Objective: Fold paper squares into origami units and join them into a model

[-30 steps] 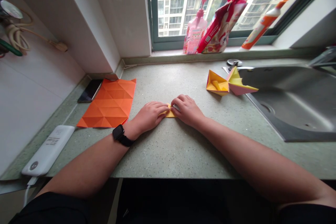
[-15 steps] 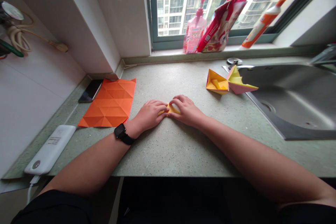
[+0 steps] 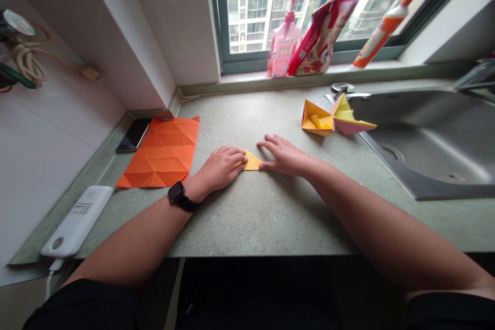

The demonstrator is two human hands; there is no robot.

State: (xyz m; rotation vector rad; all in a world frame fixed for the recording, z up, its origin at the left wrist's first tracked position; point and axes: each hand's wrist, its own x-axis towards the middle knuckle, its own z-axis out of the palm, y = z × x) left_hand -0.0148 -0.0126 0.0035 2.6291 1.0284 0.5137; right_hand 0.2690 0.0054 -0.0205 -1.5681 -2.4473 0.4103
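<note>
A small folded yellow paper (image 3: 252, 161) lies flat on the counter between my hands, its right part a triangle. My left hand (image 3: 223, 166) grips its left side, fingers curled over it, and hides that part. My right hand (image 3: 285, 155) is open with fingers spread. Its thumb tip is at the right corner of the paper; whether it touches cannot be told. Left of my hands lies a creased orange paper (image 3: 159, 152). Two folded paper pieces, one orange-yellow (image 3: 317, 119) and one pink and yellow (image 3: 353, 124), stand by the sink.
A phone (image 3: 133, 135) lies beside the orange paper, and a white power bank (image 3: 77, 221) with a cable is at the left. The steel sink (image 3: 429, 193) is at the right. A pink pump bottle (image 3: 283, 49), red bag (image 3: 323, 36) and orange-white bottle (image 3: 381, 36) line the windowsill.
My right hand has moved right and its fingers have spread, letting go of the yellow paper and baring its right triangle. The left hand stays on the paper.
</note>
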